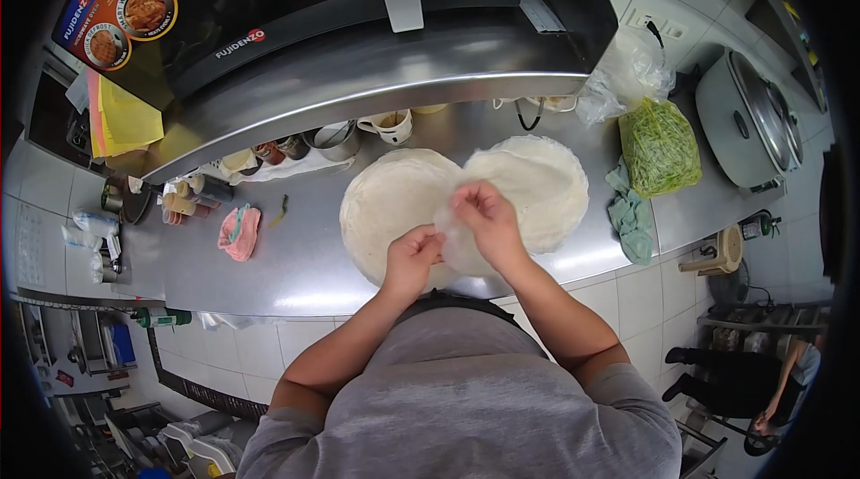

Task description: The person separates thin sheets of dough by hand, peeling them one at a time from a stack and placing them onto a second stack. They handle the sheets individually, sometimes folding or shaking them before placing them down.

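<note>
Two round stacks of thin, pale wrappers lie side by side on the steel counter, the left stack overlapping or meeting the right stack near the middle. My left hand is closed in a pinch at the edge of a thin, translucent wrapper. Just above and to the right, my right hand pinches the same wrapper, its fingers bent. The sheet hangs between both hands, over the place where the stacks come together. Its lower edge is hard to tell from the stacks.
A microwave stands on a shelf above the counter's back. Cups and jars line up beneath it. To the right are a bag of shredded green vegetable, a green cloth and a large cooker. A pink cloth lies left. Another person is at lower right.
</note>
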A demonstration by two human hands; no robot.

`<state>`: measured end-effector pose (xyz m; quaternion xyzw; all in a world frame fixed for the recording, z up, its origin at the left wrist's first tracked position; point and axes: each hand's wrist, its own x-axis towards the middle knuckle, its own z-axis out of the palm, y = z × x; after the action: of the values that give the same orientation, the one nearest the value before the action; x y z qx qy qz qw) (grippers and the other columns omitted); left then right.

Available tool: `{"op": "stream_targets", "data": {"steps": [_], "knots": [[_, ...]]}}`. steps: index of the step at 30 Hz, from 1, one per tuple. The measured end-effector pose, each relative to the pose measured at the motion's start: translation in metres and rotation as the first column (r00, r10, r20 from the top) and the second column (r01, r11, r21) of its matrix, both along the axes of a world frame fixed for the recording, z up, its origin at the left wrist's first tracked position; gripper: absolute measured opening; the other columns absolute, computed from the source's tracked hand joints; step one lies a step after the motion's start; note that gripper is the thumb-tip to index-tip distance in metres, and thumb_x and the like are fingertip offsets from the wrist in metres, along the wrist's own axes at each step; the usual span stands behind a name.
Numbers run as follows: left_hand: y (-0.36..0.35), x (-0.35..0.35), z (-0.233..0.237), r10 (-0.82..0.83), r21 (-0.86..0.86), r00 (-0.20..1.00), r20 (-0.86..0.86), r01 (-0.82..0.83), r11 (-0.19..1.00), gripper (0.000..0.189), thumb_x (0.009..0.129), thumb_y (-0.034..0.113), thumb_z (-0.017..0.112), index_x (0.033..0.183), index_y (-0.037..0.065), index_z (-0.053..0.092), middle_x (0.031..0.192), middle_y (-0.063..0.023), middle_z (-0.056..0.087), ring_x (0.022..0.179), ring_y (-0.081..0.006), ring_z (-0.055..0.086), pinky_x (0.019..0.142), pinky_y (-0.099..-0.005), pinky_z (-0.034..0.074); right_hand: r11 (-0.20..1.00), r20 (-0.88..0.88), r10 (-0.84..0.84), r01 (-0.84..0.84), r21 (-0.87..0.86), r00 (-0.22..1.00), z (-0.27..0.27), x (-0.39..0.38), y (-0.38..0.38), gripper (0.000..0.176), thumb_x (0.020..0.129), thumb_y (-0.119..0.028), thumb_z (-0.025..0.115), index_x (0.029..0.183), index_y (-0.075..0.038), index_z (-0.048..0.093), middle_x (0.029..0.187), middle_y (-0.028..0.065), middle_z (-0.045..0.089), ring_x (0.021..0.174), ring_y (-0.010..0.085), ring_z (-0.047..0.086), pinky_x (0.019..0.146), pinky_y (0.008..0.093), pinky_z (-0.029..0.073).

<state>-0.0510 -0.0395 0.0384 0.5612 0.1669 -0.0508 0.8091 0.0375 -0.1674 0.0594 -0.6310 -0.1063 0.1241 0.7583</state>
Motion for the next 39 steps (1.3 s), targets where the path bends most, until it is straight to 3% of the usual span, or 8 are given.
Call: {"op": "stream_targets", "data": {"steps": [3, 5, 9, 11, 21, 27, 34, 39], "knots": [[0.011, -0.013, -0.013, -0.066, 0.646, 0.998, 0.014, 0.041, 0.762, 0.020, 0.091, 0.012, 0.059, 0.108, 0.001, 0.062, 0.085, -0.0004, 0.064, 0.079, -0.0107, 0.062, 0.065, -0.0280, 0.049, 0.960, -0.190, 0.113, -0.157, -0.232, 0.975, -0.018, -0.010, 0.001, 0.019, 0.086, -0.018, 0.068, 0.088, -0.002, 0.058, 0.073, 0.0013, 0.057, 0.066, 0.0090, 0.054, 0.062, 0.0233, 0.046], [0.013, -0.022, -0.012, -0.416, 0.968, 0.901, 0.125, -0.020, 0.248, 0.025, 0.088, 0.011, 0.063, 0.111, 0.000, 0.061, 0.084, -0.0015, 0.065, 0.078, -0.0092, 0.062, 0.065, -0.0277, 0.049, 0.916, -0.465, 0.218, -0.344, -0.204, 0.858, -0.032, -0.011, -0.003, 0.021, 0.086, -0.020, 0.066, 0.085, -0.001, 0.058, 0.074, 0.0037, 0.059, 0.066, 0.0113, 0.057, 0.061, 0.0265, 0.050], [0.012, -0.015, -0.014, -0.433, 0.892, 0.828, 0.356, -0.162, 0.422, 0.025, 0.087, 0.009, 0.065, 0.110, 0.000, 0.062, 0.083, -0.0030, 0.064, 0.076, -0.0088, 0.060, 0.066, -0.0257, 0.049, 0.952, -0.548, 0.297, -0.285, 0.110, 0.782, -0.053, -0.013, -0.015, 0.016, 0.089, -0.015, 0.062, 0.088, 0.000, 0.061, 0.080, 0.0060, 0.062, 0.070, 0.0129, 0.060, 0.066, 0.0275, 0.052], [0.005, -0.014, -0.022, 0.038, 0.377, 0.991, 0.127, -0.084, 0.923, 0.023, 0.085, 0.007, 0.067, 0.105, -0.002, 0.063, 0.083, -0.0051, 0.064, 0.077, -0.0090, 0.060, 0.067, -0.0240, 0.049, 0.961, -0.586, 0.275, -0.197, 0.194, 0.762, -0.044, -0.014, -0.019, 0.012, 0.091, -0.009, 0.058, 0.093, 0.001, 0.063, 0.083, 0.0074, 0.065, 0.073, 0.0144, 0.061, 0.069, 0.0279, 0.052], [0.022, -0.001, -0.040, -0.020, 0.437, 1.000, -0.011, 0.023, 0.899, 0.017, 0.090, 0.007, 0.061, 0.105, 0.001, 0.058, 0.087, -0.0038, 0.063, 0.077, -0.0091, 0.059, 0.071, -0.0241, 0.049, 0.982, -0.314, 0.178, -0.189, -0.004, 0.933, -0.047, -0.015, -0.031, 0.015, 0.086, 0.000, 0.055, 0.096, 0.004, 0.065, 0.087, 0.0062, 0.066, 0.073, 0.0108, 0.059, 0.067, 0.0239, 0.048], [0.018, 0.006, -0.017, 0.033, -0.194, 0.998, -0.051, -0.043, 0.980, 0.011, 0.095, 0.020, 0.053, 0.094, 0.009, 0.056, 0.088, 0.0004, 0.056, 0.088, -0.0081, 0.052, 0.081, -0.0249, 0.043, 0.996, -0.369, 0.064, -0.085, -0.039, 0.927, -0.025, -0.002, -0.033, 0.014, 0.086, -0.002, 0.058, 0.098, -0.001, 0.064, 0.081, -0.0003, 0.062, 0.072, 0.0079, 0.054, 0.065, 0.0222, 0.043], [-0.002, 0.026, -0.015, -0.082, 0.306, 0.988, 0.127, 0.040, 0.951, 0.024, 0.094, 0.020, 0.057, 0.075, 0.008, 0.050, 0.069, 0.0060, 0.044, 0.065, -0.0032, 0.037, 0.059, -0.0208, 0.033, 0.954, -0.173, 0.179, -0.214, -0.210, 0.969, -0.026, -0.011, -0.029, 0.010, 0.090, -0.013, 0.062, 0.092, -0.003, 0.062, 0.080, -0.0022, 0.060, 0.072, 0.0050, 0.052, 0.067, 0.0208, 0.043], [0.014, 0.037, 0.019, 0.102, 0.245, 0.981, 0.167, -0.141, 0.959, 0.033, 0.091, 0.009, 0.059, 0.063, 0.009, 0.041, 0.063, 0.0082, 0.035, 0.061, -0.0022, 0.031, 0.054, -0.0206, 0.027, 0.997, -0.300, -0.004, -0.019, -0.076, 0.954, -0.003, 0.015, -0.080, 0.013, 0.089, -0.013, 0.062, 0.094, -0.001, 0.062, 0.080, 0.0021, 0.064, 0.073, 0.0085, 0.056, 0.067, 0.0244, 0.045]]}}
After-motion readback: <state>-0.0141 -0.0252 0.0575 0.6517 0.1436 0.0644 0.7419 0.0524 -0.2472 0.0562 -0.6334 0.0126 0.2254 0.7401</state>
